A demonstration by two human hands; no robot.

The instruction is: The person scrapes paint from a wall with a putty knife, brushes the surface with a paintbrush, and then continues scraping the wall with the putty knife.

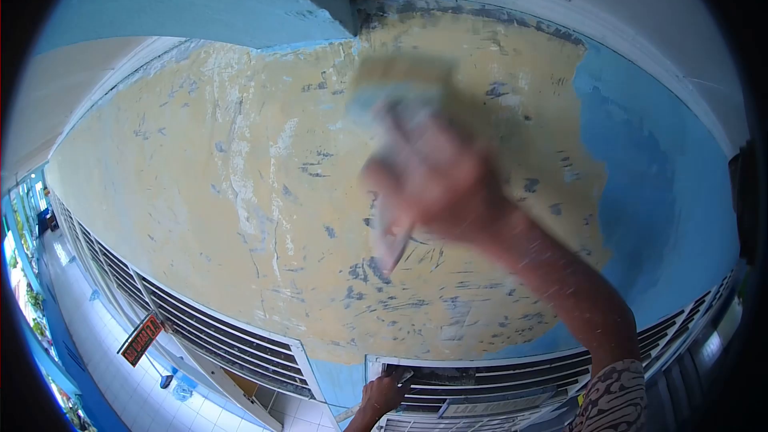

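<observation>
High against the wall [240,192], our right hand [436,180] clamped a scraper [392,92] flat for scraping, while our left hand [384,394] clutched the louvre frame [480,364] below for balance.

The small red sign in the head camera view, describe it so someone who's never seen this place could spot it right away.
Start at the large yellow-beige scraped patch on the blue wall, then drop to the row of white louvred vents under it. The small red rectangular sign hangs just below those vents at the lower left, tilted, above the white tiled floor. It is the only red thing among blue and white surfaces.
</observation>
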